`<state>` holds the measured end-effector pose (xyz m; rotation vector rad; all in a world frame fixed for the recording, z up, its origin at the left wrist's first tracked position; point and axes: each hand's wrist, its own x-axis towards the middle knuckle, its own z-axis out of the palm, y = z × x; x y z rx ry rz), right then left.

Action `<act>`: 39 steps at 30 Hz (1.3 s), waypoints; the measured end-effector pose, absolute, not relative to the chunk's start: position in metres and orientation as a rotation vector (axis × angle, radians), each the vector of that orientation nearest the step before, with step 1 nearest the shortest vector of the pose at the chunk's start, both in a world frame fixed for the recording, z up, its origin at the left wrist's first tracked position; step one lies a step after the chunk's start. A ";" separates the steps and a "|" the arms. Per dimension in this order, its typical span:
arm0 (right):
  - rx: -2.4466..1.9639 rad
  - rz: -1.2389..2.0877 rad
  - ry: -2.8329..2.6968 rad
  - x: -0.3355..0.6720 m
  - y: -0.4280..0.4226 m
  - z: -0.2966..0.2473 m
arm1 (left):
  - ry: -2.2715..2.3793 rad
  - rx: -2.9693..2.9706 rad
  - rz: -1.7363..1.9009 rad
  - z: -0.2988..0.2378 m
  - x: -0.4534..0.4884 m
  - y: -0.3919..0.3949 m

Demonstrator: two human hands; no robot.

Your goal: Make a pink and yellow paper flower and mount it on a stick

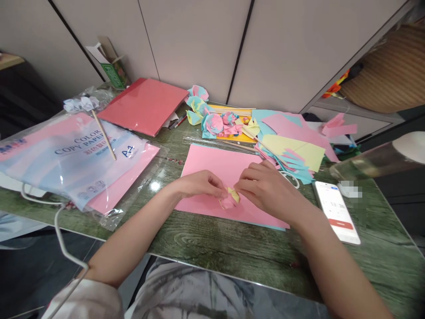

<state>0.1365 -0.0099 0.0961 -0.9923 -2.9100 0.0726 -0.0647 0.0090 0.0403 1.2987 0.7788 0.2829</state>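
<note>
Both hands meet over a stack of pink paper sheets (206, 164) on the green wooden table. Between them is a small folded paper piece (233, 196), yellow and pink, shaped like a little flower. My left hand (202, 184) pinches it from the left with thumb and forefinger. From the right, the bent fingers of my right hand (260, 186) close on its yellow edge; the fingertips are partly hidden. A blue sheet edge shows beneath the pink stack.
Crumpled paper flowers (212, 124), cut paper pieces (292, 148) and scissors (289, 179) lie behind. At right are a phone (337, 212) and a clear bottle (368, 161). A copy paper bag (83, 155), red folder (146, 104) and white cable (61, 235) occupy the left.
</note>
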 end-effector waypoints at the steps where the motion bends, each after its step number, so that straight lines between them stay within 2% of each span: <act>1: -0.985 0.071 -2.907 0.137 -0.010 0.095 | 0.767 1.303 0.284 0.040 -0.065 0.009; 12: -0.980 0.055 -2.904 0.137 -0.009 0.091 | 0.763 1.347 0.285 0.040 -0.066 0.009; 39: -0.971 0.006 -2.892 0.132 -0.010 0.086 | 1.122 1.714 0.363 0.047 -0.062 -0.002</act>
